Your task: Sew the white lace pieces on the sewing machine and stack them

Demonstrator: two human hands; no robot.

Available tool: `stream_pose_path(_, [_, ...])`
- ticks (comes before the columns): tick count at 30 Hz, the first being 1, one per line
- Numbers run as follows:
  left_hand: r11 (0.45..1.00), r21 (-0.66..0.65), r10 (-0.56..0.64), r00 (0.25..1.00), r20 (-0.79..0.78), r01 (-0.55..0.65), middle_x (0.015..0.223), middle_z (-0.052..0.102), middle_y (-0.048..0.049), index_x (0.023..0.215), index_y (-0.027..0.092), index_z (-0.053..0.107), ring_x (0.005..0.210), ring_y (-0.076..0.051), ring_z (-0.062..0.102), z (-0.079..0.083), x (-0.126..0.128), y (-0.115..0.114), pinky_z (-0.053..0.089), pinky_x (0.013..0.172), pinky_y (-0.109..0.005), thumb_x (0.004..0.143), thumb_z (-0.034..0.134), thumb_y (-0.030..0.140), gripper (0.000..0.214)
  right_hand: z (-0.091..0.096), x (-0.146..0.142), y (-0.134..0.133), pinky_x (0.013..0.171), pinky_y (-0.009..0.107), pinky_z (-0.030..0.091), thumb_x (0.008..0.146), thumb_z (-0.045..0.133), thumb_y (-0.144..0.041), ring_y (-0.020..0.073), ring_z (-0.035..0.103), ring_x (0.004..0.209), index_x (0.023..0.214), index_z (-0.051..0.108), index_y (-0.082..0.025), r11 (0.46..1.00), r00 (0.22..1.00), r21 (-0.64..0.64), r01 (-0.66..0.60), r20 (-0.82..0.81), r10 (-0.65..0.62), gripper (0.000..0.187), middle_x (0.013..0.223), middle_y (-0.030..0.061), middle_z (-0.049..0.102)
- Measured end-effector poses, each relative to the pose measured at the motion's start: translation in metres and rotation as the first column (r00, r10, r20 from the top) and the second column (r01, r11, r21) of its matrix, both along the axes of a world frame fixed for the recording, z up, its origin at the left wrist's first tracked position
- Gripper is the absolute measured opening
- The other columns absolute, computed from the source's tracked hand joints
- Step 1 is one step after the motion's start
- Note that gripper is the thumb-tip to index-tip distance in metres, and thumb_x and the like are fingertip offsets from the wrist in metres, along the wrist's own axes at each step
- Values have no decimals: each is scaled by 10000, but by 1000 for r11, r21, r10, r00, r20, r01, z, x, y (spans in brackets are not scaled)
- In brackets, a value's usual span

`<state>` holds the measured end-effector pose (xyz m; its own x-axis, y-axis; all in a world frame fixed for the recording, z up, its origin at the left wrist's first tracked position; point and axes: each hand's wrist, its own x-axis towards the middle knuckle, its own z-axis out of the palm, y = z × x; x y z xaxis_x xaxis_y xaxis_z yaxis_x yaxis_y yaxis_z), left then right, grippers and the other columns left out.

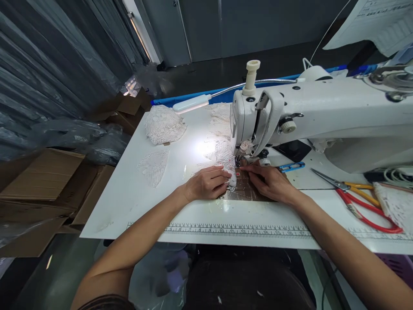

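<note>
A white lace piece (222,155) lies under the needle area of the white sewing machine (247,125), lit by its lamp. My left hand (209,183) rests on the lace from the left, its fingers curled and pressed together on the fabric. From the right, my right hand (269,181) reaches to the presser foot (238,162). Its fingers are closed, with the tips just beside the lace edge; whatever they pinch is too small to see. Beneath both hands is a brown shiny plate (248,191).
Left on the table are a lace pile (164,125) and a single lace piece (154,168). To the right lie blue thread snips (292,167), red-handled scissors (368,211) and a dark phone-like object (293,150). A printed ruler (238,230) runs along the front edge. Cardboard boxes (41,176) stand left.
</note>
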<state>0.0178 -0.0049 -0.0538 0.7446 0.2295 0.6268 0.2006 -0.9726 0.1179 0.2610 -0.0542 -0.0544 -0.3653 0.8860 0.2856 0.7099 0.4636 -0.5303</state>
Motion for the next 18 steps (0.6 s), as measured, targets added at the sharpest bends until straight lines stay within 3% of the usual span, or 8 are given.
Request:
stream_pose_path(6, [1000,-18,6,999,39,-5,892,736,-49,813,125,631,794,-121,705,1,1,-1,576,967,-366,863,560,125,88,-1,-2,-1,766,354,478,927,398,-194,211,585,844,1199,658,-209,994,996,78,-76,60,72,376,980,105,633])
stream_pose_path(12, [996,71,-53,993,-104,61,1044,724,-53,780,147,637,989,-172,686,5,-5,5,487,1057,-461,859,543,107,128,0,-14,2,744,381,417,963,362,-273,225,518,792,1300,594,-241,988,934,128,-84,354,33,410,943,121,600])
stream_pose_path(18, [1000,-15,-29,992,-127,27,1049,726,-51,862,165,677,879,-153,690,1,-5,4,547,916,-389,893,569,175,113,0,-18,2,723,377,430,981,327,-313,235,515,777,1299,598,-216,992,933,125,-34,360,-13,429,904,132,590])
